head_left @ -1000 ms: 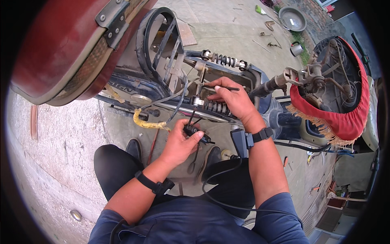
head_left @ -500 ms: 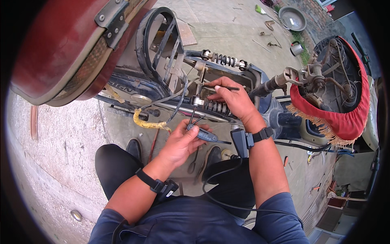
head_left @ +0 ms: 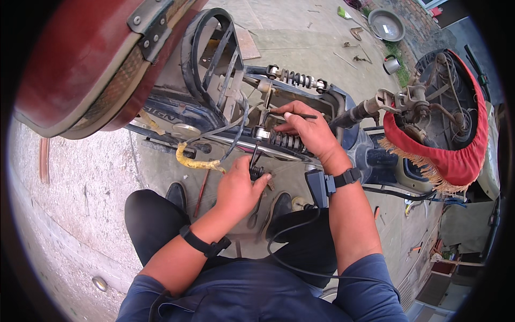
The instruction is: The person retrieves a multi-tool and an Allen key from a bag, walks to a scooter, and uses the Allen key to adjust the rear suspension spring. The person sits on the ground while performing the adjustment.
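multi-tool lies in left hand, bent rod in right hand.

Black tool apparently mostly hidden by left hand, red case cut off at top edge

Both hands in curled grips, forearms apart

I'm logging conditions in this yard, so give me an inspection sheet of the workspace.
Surface: concrete floor.
Job's things: coil shock absorber on a vehicle; dark hand tool, mostly hidden; bent hex key.
Clutter: grey basin and orange-handled tool on the floor.
Hands: left hand grips the hand tool; right hand holds the hex key.
Cables: yellow-wrapped cable beside the vehicle.
Surroundings: brickwork, grass.
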{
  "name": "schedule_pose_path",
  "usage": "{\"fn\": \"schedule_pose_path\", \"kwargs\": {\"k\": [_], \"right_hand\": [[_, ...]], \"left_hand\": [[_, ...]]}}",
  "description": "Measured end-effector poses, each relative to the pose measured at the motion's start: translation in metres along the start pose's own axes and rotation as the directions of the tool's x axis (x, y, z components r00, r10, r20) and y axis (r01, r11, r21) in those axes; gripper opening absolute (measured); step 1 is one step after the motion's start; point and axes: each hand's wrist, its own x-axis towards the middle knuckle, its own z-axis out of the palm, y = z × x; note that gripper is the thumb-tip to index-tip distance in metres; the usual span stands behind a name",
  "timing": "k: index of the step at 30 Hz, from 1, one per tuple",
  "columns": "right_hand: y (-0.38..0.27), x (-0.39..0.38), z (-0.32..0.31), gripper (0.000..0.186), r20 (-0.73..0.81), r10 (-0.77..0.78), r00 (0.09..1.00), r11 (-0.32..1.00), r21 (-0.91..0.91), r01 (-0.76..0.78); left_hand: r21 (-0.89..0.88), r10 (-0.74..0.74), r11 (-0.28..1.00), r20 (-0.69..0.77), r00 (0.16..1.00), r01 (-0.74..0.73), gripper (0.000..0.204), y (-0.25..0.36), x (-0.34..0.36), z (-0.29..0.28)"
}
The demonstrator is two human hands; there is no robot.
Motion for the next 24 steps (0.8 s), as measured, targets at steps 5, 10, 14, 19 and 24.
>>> {"fn": "schedule_pose_path", "kwargs": {"k": [5,10,14,19,24], "right_hand": [[0.000,0.000,0.000,0.031,0.001,-0.002,1.000,1.000,-0.009,0.002],[-0.002,0.000,-0.001,0.031,0.003,0.011,1.000,1.000,-0.017,-0.011],[0.000,0.000,-0.001,0.030,0.008,-0.011,1.000,1.000,-0.009,0.011],[0.001,-0.001,-0.002,0.028,-0.008,0.002,1.000,1.000,0.012,-0.002],[-0.002,0.000,0.003,0.024,-0.040,0.019,0.999,0.998,0.062,-0.017]], "left_hand": [[-0.007,-0.030,1.000,0.049,0.998,0.031,0.053,0.002,0.001,-0.004],[0.114,0.074,0.990,0.058,0.996,-0.081,0.052,-0.008,-0.002,-0.001],[-0.451,-0.113,0.871,0.196,0.974,0.192,0.046,-0.018,-0.003,0.010],[-0.789,-0.227,0.305,0.483,0.846,0.533,0.039,-0.010,-0.003,0.006],[-0.775,-0.226,0.201,0.558,0.798,0.599,0.036,-0.003,0.000,-0.006]]}}
